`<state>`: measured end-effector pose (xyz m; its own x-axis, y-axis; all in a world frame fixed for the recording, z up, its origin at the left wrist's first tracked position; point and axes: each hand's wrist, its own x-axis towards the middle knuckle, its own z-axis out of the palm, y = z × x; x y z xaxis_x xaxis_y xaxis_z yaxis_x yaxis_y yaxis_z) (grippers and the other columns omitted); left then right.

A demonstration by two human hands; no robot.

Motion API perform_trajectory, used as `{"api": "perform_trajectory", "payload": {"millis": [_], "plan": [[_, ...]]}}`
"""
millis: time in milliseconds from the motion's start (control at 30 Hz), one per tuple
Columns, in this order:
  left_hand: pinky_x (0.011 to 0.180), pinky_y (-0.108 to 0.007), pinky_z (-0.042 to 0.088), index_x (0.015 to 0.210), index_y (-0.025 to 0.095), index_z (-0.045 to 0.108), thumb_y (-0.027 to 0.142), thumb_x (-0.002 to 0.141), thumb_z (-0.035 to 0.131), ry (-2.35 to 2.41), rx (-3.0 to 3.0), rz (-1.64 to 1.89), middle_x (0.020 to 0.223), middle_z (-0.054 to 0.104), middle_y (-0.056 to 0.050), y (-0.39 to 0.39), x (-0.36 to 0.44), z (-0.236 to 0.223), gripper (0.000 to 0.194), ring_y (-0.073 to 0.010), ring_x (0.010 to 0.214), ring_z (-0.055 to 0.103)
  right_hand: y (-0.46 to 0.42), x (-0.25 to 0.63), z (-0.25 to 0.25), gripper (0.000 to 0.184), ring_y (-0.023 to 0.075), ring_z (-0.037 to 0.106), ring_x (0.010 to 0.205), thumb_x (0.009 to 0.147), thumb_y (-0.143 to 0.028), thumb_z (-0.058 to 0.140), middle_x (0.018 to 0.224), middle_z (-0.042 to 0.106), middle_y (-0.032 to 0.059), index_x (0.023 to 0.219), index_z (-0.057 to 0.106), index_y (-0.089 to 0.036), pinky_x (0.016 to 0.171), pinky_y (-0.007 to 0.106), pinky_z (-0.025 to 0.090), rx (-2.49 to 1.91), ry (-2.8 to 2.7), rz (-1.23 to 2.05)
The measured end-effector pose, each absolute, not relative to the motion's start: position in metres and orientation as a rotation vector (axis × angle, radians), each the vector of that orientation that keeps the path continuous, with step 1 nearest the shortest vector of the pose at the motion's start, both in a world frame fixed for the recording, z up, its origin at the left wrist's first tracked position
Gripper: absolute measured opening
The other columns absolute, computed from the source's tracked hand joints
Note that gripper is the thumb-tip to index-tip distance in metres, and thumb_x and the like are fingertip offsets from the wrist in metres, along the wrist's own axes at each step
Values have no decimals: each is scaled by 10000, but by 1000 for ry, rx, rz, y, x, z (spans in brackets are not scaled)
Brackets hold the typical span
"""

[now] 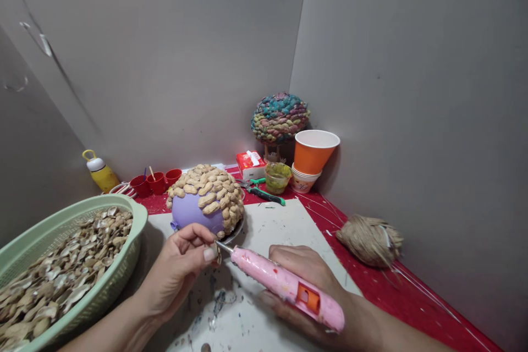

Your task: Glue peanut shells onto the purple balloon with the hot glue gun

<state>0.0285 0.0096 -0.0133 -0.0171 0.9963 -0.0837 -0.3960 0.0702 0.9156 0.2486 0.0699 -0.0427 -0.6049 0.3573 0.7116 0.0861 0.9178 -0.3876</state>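
No text, label or number is legible on anything in view.

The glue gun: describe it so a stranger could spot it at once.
Start at the purple balloon half covered in peanut shells, in the middle of the white mat. Just in front of it, the right hand holds the glue gun, its metal tip meeting the left hand's fingers. It is the only pink thing there, long, with an orange trigger.
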Motion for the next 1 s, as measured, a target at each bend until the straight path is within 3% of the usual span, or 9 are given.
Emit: {"api": "perform_trajectory", "payload": {"millis": [1000], "plan": [[688,-225,486,868,187,665,197,689,826,965,869,1367,777,636,9,10,29,-9,241,-102,692,569,70,249,-42,360,108,370,500,983,-390,442,590,405,-45,674,386,-215,505,256,289,-338,-2256,349]]}}
